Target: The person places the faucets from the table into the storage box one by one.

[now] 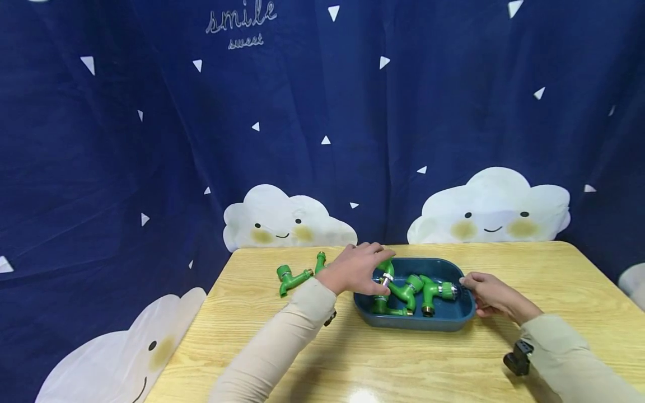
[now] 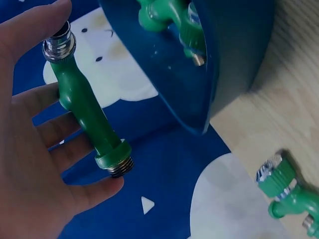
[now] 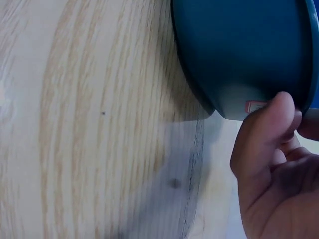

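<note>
Over the left end of a dark blue plastic basin (image 1: pixel 418 322), my left hand (image 1: pixel 356 270) grips a green tap (image 2: pixel 82 102). The thumb lies at the tap's silver collar, and the fingers run along behind its body to the threaded end. Several other green taps (image 1: pixel 428 292) lie inside the basin, some with silver or brass-coloured ends. At the basin's right end, my right hand (image 1: pixel 496 295) pinches the rim, thumb on the wall near a small red-edged label (image 3: pixel 255 105) in the right wrist view.
On the wooden table (image 1: pixel 403 364), left of the basin, lies a green tap (image 1: pixel 292 279). Another tap (image 1: pixel 321 260) sits behind it, partly hidden by my left hand. A blue curtain (image 1: pixel 302 112) with white clouds hangs behind the table.
</note>
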